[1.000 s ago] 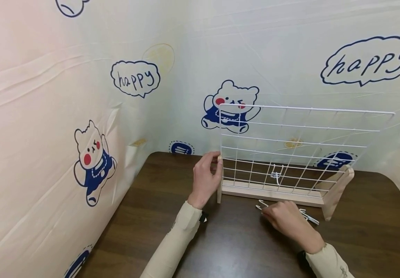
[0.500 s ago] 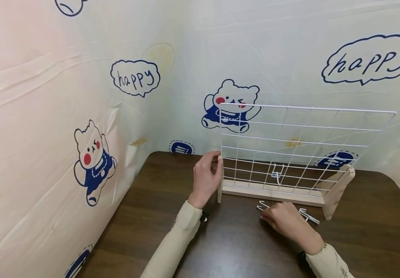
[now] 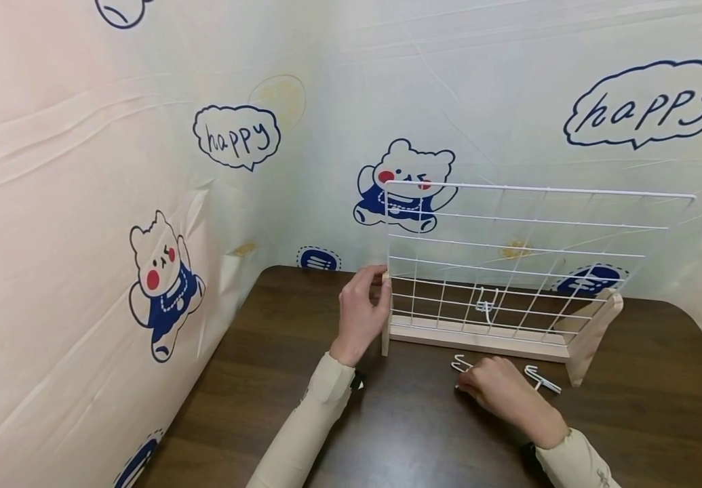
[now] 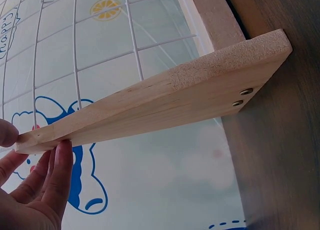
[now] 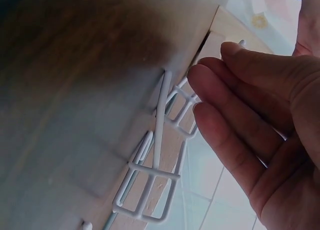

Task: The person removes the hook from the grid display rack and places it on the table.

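Bright, even light; soft shadows; right wrist view blurred.

White wire, pale wood, dark brown table

The grid point(image 3: 528, 257) I steady is white wire, set in a pale, unpainted wood base point(image 3: 479, 337) with two brass-coloured screws point(image 4: 241, 97) at its near end. The hooks point(image 3: 542, 379) by my right hand point(image 3: 497, 390) are white too. The table point(image 3: 387, 420) is dark brown woodgrain. My sleeves point(image 3: 308, 427) are cream. The cloth point(image 3: 143, 169) behind is cream to pale green, printed with navy-and-white bears, red cheeks, and navy "happy" bubbles.
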Demonstrator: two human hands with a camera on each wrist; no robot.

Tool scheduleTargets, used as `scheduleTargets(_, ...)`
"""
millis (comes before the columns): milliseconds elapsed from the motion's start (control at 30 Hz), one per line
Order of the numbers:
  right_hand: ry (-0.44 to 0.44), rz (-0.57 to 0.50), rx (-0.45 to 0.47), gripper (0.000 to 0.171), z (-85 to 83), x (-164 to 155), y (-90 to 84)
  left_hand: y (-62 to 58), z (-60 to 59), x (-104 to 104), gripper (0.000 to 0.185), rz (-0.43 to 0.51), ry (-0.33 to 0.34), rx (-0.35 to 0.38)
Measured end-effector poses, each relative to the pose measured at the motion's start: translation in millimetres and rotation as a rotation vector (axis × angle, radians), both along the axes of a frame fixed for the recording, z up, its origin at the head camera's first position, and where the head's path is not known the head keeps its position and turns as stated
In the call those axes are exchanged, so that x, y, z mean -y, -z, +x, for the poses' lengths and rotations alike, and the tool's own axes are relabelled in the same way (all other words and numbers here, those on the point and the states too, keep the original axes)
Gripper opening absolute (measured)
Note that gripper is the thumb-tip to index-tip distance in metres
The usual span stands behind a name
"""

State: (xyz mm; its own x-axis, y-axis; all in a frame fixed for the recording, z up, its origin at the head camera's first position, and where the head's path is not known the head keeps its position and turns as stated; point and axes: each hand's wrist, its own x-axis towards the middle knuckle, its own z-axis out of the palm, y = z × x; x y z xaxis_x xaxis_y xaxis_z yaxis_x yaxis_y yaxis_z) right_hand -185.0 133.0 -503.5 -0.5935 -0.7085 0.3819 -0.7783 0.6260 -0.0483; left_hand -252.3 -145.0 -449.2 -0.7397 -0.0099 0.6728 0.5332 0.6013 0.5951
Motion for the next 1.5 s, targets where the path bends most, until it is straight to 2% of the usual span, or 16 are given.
scheduleTargets(333,-0.035,-0.006,0.021,0.025,0.6,-0.2,0.3,0.2,1.4,0.4,0.022,-0.001,-0.001,0.009)
scheduleTargets(867,-0.023,0.011,0.021,0.03,0.9,-0.7,-1.4,-2.6,1.0,0.2,0.022,0.003,-0.002,0.029)
scheduleTargets(1500,-0.017,0.001,-0.024,0.034,3.0,-1.2,-0.6,-0.9,1.4,0.4,0.022,0.001,0.001,0.012)
